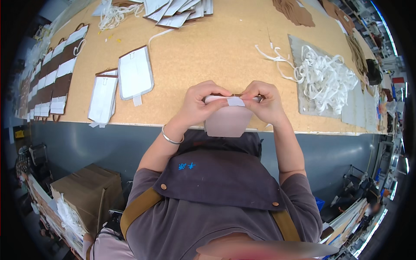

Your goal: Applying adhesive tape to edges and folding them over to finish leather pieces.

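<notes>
At the table's near edge, my left hand point(199, 102) and my right hand point(266, 105) both grip the upper edge of a pale pinkish flat panel point(229, 122). Its lower part hangs down over the edge. A small white tab point(235, 101) lies across its top between my thumbs, and a thin brown strip shows along the upper edge. The thumbs and fingers of each hand are pinched together. To the left lie white panels point(136, 71) with grey borders, brown top edges and white tabs.
A tangle of white ribbon point(325, 80) rests on a grey sheet point(295, 50) at right. White panels point(182, 12) are piled at the back beside more ribbon point(119, 16). Brown pieces point(294, 13) lie at far right. Brown-and-white pieces point(67, 66) line the left. A cardboard box point(89, 186) stands lower left.
</notes>
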Motion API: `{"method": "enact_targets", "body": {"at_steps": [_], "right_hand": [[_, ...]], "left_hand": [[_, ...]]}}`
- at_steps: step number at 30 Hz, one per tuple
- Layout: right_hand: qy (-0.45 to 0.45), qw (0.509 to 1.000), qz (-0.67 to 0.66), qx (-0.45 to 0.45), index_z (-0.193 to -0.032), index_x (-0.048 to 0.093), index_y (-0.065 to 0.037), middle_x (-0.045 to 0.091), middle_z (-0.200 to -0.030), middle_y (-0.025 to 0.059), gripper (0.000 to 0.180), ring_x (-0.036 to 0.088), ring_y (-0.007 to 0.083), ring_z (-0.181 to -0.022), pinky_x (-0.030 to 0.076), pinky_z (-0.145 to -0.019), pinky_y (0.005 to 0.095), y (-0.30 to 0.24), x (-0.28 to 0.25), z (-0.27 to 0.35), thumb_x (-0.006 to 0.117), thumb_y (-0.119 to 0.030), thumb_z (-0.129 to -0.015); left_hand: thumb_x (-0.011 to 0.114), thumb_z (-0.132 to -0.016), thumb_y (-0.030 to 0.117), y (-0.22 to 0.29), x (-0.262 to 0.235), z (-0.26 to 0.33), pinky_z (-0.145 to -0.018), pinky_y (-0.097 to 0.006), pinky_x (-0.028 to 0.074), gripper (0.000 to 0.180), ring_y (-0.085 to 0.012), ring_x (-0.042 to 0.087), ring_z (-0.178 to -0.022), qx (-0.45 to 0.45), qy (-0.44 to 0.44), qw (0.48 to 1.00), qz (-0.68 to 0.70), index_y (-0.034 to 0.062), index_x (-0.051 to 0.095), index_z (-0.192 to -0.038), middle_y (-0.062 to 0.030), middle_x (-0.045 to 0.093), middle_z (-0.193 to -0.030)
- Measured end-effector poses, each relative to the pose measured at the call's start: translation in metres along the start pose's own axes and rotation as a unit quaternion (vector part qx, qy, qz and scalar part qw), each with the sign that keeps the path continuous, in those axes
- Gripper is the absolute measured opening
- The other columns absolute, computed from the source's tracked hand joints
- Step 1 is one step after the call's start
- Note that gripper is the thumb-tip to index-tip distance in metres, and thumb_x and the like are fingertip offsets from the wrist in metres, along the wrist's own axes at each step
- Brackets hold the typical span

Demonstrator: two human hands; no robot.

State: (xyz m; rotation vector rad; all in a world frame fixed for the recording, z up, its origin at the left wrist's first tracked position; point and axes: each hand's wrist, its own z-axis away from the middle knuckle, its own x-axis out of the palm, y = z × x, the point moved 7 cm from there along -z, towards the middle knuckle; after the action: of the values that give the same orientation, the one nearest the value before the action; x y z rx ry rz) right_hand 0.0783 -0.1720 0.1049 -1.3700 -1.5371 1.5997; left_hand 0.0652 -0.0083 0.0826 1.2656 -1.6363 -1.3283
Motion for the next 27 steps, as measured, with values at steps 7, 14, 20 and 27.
{"method": "enact_targets", "body": {"at_steps": [7,14,20,27], "right_hand": [[0.094,0.992,-0.077,0.015,-0.089,0.06,-0.001,0.061,-0.08,0.002,0.023,0.059,0.0111,-0.078,0.048,-0.071,0.0242,0.003,-0.028,0.0,0.071,0.004,-0.069],[0.002,0.971,-0.173,0.163,-0.115,0.051,0.001,0.062,-0.103,0.0065,0.055,0.058,0.0137,-0.095,0.046,-0.084,0.0292,0.051,0.01,0.025,0.075,0.0,-0.066],[0.061,0.953,-0.254,0.151,-0.112,0.053,0.001,0.062,-0.103,0.0083,0.042,0.059,0.0136,-0.096,0.047,-0.084,0.0282,0.064,0.001,0.024,0.068,0.004,-0.072],[0.148,0.915,-0.34,0.16,-0.107,0.056,0.002,0.064,-0.099,0.0083,0.034,0.061,0.0129,-0.09,0.049,-0.079,0.0262,0.068,0.004,0.028,0.066,0.004,-0.075]], "left_hand": [[0.069,-0.076,0.004,-0.036,0.016,0.029,-0.078,-0.026,0.047,0.036,-0.0105,0.057,-0.092,-0.153,-0.055,0.981,0.107,-0.0007,0.055,-0.109,-0.006,0.062,-0.1],[0.067,-0.079,0.004,-0.017,0.003,-0.002,-0.078,-0.026,0.047,0.031,-0.0103,0.058,-0.088,-0.121,0.021,0.981,0.148,-0.0019,0.056,-0.107,-0.0056,0.063,-0.099],[0.065,-0.081,0.007,-0.036,0.02,0.009,-0.072,-0.023,0.048,0.026,-0.0081,0.058,-0.081,-0.162,-0.006,0.963,0.217,-0.0029,0.059,-0.104,-0.0047,0.064,-0.092],[0.062,-0.083,0.003,-0.04,0.015,0.005,-0.072,-0.023,0.048,0.02,-0.0083,0.059,-0.081,-0.158,0.071,0.961,0.214,-0.0044,0.061,-0.101,-0.0054,0.064,-0.093]]}}
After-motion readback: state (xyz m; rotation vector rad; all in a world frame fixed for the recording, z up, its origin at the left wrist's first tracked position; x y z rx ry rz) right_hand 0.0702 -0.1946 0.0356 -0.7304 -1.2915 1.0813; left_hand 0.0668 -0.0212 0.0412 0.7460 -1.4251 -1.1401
